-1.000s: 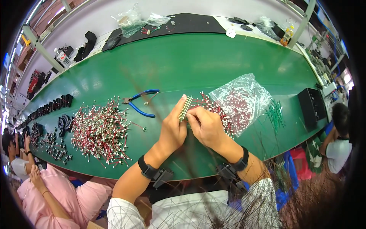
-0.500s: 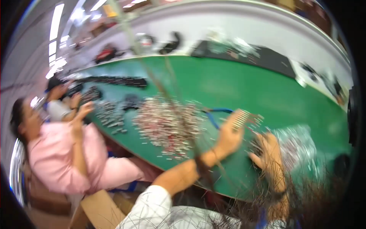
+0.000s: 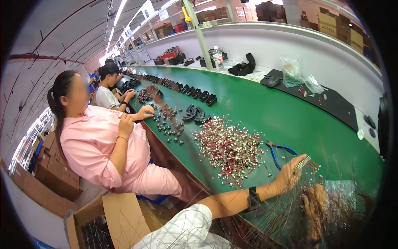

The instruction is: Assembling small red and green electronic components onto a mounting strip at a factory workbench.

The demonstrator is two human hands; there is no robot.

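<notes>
My left hand (image 3: 290,172) is raised over the green table (image 3: 265,108) and grips a pale comb-like strip of small parts (image 3: 302,162). My right hand (image 3: 315,203) sits low at the right, partly veiled by stray hair, its fingers curled at the loose red-and-silver pieces beside a clear plastic bag (image 3: 344,193); what it holds is unclear. A wide pile of small red-and-silver components (image 3: 228,147) lies just left of my left hand. Blue-handled pliers (image 3: 280,150) lie on the table between the pile and my left hand.
A person in a pink top (image 3: 99,141) sits to my left handling small parts, with another person in a cap (image 3: 108,85) beyond. Rows of black parts (image 3: 195,93) run along the table. An open cardboard box (image 3: 107,222) stands on the floor. A water bottle (image 3: 218,59) and bags sit on the far shelf.
The view has swung left from my hands to the co-workers and the long table. My left hand still holds the strip; both hands now sit at the lower right.
</notes>
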